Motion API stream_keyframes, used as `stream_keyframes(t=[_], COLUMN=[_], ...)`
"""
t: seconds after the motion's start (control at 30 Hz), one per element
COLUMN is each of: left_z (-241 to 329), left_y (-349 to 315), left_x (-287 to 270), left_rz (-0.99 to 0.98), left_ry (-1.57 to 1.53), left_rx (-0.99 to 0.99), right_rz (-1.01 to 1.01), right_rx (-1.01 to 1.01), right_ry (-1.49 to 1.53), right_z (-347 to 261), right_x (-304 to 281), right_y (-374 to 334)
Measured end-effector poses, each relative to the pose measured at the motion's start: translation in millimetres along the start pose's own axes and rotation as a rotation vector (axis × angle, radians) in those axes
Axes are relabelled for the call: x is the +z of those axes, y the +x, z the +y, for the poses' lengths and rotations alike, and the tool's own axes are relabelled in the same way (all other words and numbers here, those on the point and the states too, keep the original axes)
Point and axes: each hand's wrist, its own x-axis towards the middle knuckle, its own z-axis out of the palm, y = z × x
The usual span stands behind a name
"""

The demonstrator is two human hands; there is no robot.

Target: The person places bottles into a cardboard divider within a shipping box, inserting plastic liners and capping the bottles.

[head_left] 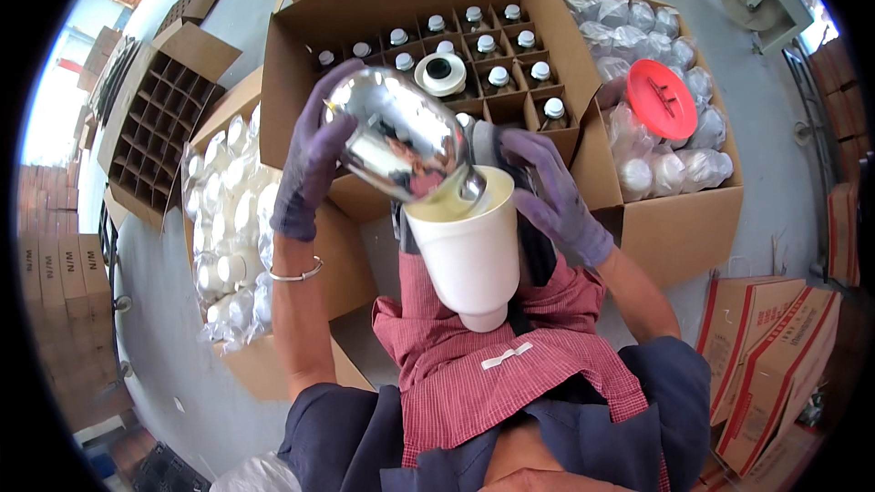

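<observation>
A shiny silver glass flask liner (396,132) is gripped by my left hand (319,141), which wears a purple glove and curls round its upper left side. The liner tilts, its lower right end over the mouth of a cream plastic flask casing (465,255). A small glass tip shows at that end. The casing stands between my legs, wide end up. My right hand (561,200), also gloved, is at the casing's right rim with fingers apart; whether its thumb touches the rim I cannot tell. A blurred grey piece lies behind the rim.
Ahead is a divided carton (565,64) of white-capped bottles, with a round white part (440,75) on top. Cartons of bagged white pieces flank it, a red plastic disc (662,98) on the right one. Flattened cartons (766,364) lean at right; an empty divided carton (164,118) is left.
</observation>
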Motion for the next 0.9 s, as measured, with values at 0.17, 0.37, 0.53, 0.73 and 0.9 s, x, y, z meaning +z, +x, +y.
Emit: stream_keyframes(t=[0.17, 0.37, 0.53, 0.73, 0.9], left_z=[-66, -146, -143, -180, -165], left_y=[-99, -233, -227, -229, -239], left_x=[-16, 7, -13, -25, -12], left_rz=[0.168, 0.320, 0.034, 0.100, 0.131], left_ry=[0.147, 0.362, 1.057, 0.742, 0.935], left_rx=[-0.142, -0.100, 0.100, 0.052, 0.045], right_rz=[-0.247, -0.289, -0.434, -0.183, 0.351], right_rx=[-0.018, 0.053, 0.024, -0.645, -0.090], right_ry=[-0.101, -0.068, -0.192, -0.448, -0.690], right_z=[-11, -52, -66, -58, 27], right_x=[13, 42, 29, 3, -83], right_y=[-128, -126, -45, -46, -38])
